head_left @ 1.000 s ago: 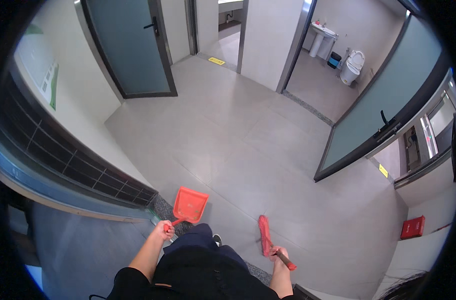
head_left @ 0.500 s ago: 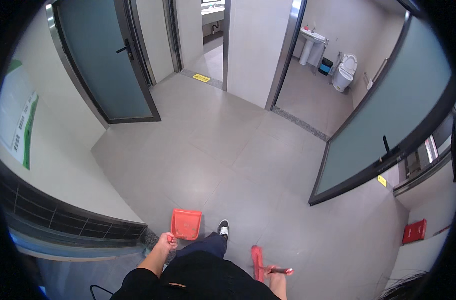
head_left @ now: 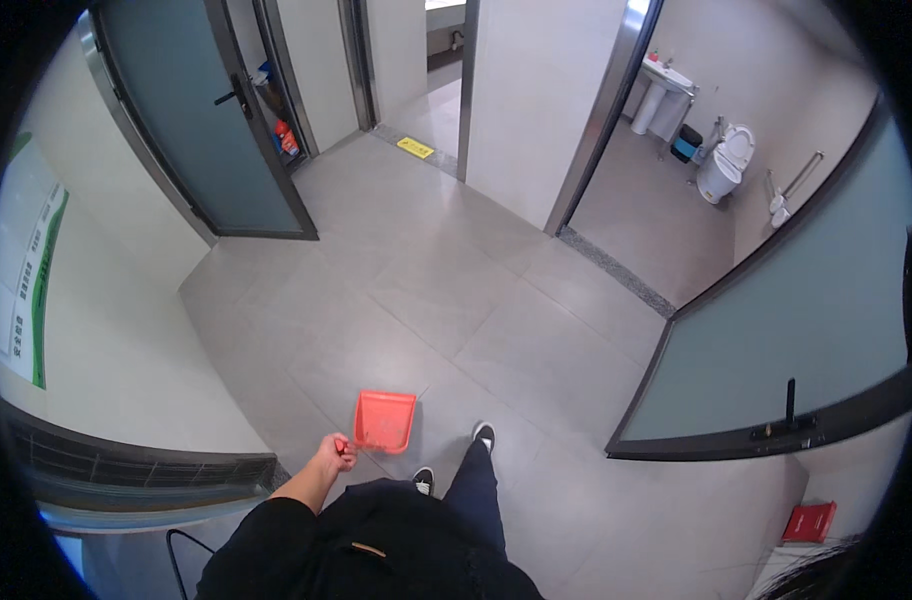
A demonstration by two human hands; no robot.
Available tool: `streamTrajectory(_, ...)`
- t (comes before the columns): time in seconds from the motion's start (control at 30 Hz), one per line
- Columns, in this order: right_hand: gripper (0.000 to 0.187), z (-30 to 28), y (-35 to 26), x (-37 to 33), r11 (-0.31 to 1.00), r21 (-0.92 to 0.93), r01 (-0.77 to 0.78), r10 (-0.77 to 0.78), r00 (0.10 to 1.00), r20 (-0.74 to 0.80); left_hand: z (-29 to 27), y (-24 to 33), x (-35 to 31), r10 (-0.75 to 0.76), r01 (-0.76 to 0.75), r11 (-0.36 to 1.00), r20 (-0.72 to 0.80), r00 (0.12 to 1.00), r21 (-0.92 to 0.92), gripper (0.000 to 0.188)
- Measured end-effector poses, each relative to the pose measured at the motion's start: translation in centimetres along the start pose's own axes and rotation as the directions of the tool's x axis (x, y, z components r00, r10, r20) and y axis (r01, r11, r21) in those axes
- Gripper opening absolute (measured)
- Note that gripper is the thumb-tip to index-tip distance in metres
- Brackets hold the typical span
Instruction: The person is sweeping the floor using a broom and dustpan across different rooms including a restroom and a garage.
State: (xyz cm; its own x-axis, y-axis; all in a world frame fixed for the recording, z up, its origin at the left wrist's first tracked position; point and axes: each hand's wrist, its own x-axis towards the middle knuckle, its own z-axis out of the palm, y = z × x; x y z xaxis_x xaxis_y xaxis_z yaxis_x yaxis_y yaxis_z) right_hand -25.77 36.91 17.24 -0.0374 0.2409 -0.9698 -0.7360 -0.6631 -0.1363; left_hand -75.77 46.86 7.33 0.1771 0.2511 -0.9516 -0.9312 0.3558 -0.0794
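My left hand (head_left: 336, 453) is wrapped around the red end of a handle, in front of my left side. Just beyond it is a red long-handled dustpan (head_left: 386, 420), its wide pan turned upward over the grey tiles; whether it touches the floor I cannot tell. A little grit seems to lie in the pan. Both of my dark shoes (head_left: 485, 436) show below, to the right of the dustpan. Neither my right hand nor the red broom is in view.
On the left a frosted-glass door (head_left: 191, 130) stands ajar, with an orange bottle (head_left: 286, 138) behind it. At right another frosted door (head_left: 786, 300) is swung wide beside a room with a toilet (head_left: 726, 165), washbasin (head_left: 668, 75) and bin (head_left: 687, 144). A red box (head_left: 810, 522) sits lower right.
My body has moved forward toward the doorways, the dustpan carried along in my left hand. My right hand, with the red broom, has dropped out of view. Behind the left door, a gap now shows.
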Motion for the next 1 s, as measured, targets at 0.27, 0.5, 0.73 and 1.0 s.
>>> streamTrajectory(0.27,0.02,12.8,-15.8,1.1,0.811,-0.511,0.285,-0.194,0.955,0.225,10.0,2.4,1.6,0.135,-0.122,0.988,0.147,0.98,-0.097,0.013)
streamTrajectory(0.5,0.021,25.3,-23.8,2.9,0.43,-0.746,0.509,-0.214,0.86,0.463,16.8,6.3,-0.8,0.282,-0.248,0.948,0.168,0.945,-0.198,0.014)
streamTrajectory(0.73,0.024,42.8,-25.3,7.4,0.036,-0.745,0.666,-0.134,0.742,0.657,20.8,17.8,3.6,0.318,-0.278,0.94,0.214,0.924,-0.198,0.013)
streamTrajectory(1.0,0.02,62.3,-27.7,26.0,0.551,-0.834,-0.013,0.12,0.991,0.064,25.7,33.8,5.0,0.329,-0.333,0.942,0.307,0.893,-0.044,0.011)
